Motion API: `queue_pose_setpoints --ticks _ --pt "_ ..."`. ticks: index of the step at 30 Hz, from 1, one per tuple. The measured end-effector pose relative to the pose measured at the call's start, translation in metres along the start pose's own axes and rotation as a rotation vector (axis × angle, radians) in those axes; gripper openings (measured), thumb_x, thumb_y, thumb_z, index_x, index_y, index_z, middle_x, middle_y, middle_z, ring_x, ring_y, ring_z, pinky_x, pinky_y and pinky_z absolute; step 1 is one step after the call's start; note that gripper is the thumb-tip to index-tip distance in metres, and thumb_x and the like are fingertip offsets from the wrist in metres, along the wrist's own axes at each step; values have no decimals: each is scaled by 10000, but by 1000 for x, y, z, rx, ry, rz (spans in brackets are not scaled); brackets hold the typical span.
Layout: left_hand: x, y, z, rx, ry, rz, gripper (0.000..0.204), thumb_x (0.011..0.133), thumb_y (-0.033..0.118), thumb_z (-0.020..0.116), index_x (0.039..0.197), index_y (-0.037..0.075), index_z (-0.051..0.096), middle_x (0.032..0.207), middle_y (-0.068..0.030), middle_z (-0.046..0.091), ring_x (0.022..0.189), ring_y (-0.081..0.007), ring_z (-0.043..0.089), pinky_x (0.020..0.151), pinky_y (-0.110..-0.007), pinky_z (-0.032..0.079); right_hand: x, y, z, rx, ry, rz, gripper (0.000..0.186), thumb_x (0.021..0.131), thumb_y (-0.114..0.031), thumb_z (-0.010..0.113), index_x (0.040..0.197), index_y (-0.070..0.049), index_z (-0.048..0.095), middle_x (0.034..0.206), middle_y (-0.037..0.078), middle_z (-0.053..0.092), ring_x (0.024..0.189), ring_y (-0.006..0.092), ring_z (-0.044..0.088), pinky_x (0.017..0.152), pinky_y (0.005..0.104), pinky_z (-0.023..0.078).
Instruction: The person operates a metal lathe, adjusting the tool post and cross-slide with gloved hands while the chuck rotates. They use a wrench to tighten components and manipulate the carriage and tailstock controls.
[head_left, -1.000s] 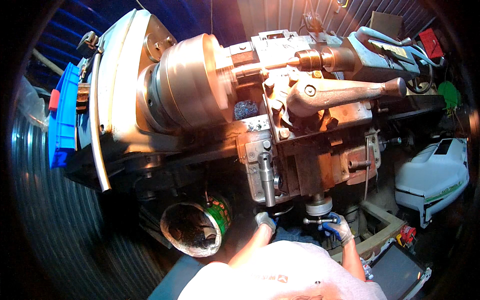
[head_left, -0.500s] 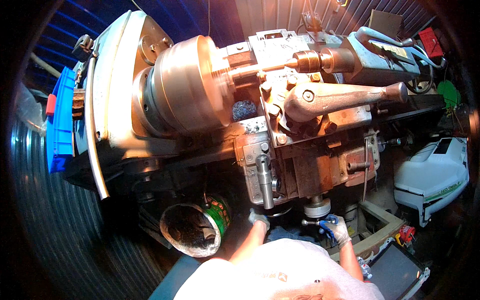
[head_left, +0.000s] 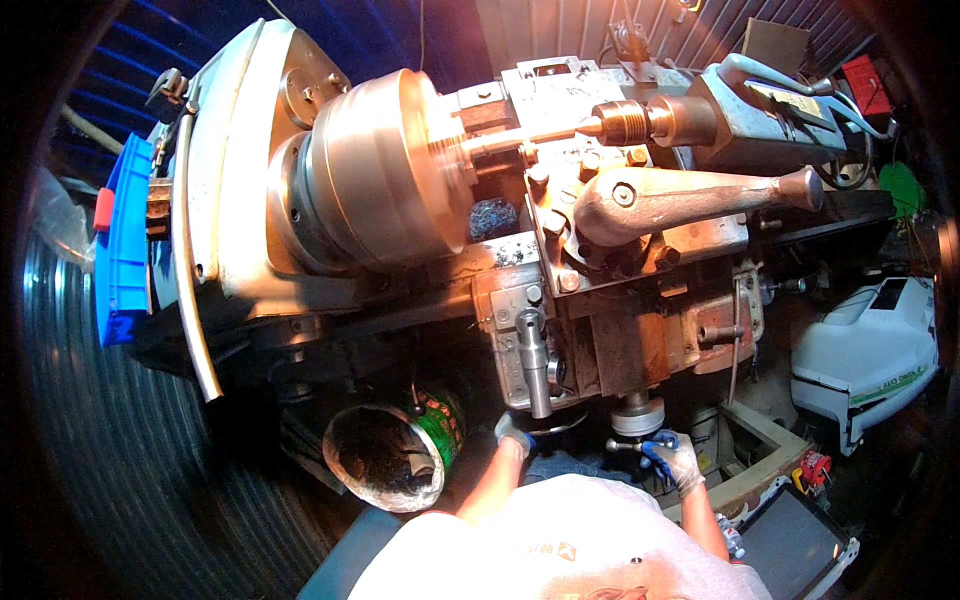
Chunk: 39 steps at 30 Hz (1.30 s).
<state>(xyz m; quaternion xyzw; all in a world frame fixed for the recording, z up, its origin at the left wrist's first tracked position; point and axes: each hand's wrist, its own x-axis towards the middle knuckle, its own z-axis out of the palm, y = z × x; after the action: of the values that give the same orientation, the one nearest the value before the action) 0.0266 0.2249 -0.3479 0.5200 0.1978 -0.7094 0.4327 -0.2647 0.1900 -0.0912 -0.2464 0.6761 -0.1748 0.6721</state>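
In the upper left, the chuck (head_left: 375,170) sits right of the headstock (head_left: 240,150). The tailstock (head_left: 755,118) lies upper right, behind the clamping lever (head_left: 695,198). Lower centre, the left grip (head_left: 513,436) is at the handwheel (head_left: 562,428), left of the right grip (head_left: 676,460) on the crank handle (head_left: 628,446). A bucket (head_left: 443,435) lies left of both.

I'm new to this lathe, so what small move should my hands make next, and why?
I'd probably give the handwheel a slow, slight turn with the left hand: that gloved hand is at its rim, the right hand is at the crossbar handle, and the chuck looks blurred, apparently spinning, with a rod running from it toward the tailstock.
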Motion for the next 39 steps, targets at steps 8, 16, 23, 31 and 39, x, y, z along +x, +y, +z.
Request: queue_pose_setpoints --ticks 8,16,23,31,39 --pt "4 12 -27 -12 -73 -25 340 1000 262 404 1176 58 610 1083 -115 661 1037 -293 613 937 -467 489 -3 0 5 57 18 -33 125 841 -136 710 853 -13 686 665 56 678 463 64 498 427 210 356" --pt "-67 52 36 81 -540 -2 400 852 318 554 1137 48 630 1138 -161 643 1070 -330 579 988 -486 448 1 5 -1 20 12 19 110 830 -132 722 845 -29 687 670 42 677 465 53 486 423 216 338" --pt "-82 63 58 96 -294 -125 355 886 310 498 1085 55 644 1053 -122 664 986 -319 607 932 -486 479 0 2 2 74 -1 -32 109 828 -129 726 846 -31 684 678 39 675 495 65 511 457 223 366" --pt "-31 33 25 43 -154 -106 353 945 287 444 1136 54 627 1072 -124 663 977 -306 625 895 -463 508 1 1 -3 -13 -9 31 139 823 -124 732 861 -3 674 734 65 683 601 97 593 547 235 436" --pt "-25 11 5 -37 147 57 356 1004 264 391 1187 52 610 1091 -126 662 967 -294 643 858 -440 537 9 20 -5 38 15 -35 157 845 -143 721 877 2 671 771 68 691 629 120 633 575 259 479"
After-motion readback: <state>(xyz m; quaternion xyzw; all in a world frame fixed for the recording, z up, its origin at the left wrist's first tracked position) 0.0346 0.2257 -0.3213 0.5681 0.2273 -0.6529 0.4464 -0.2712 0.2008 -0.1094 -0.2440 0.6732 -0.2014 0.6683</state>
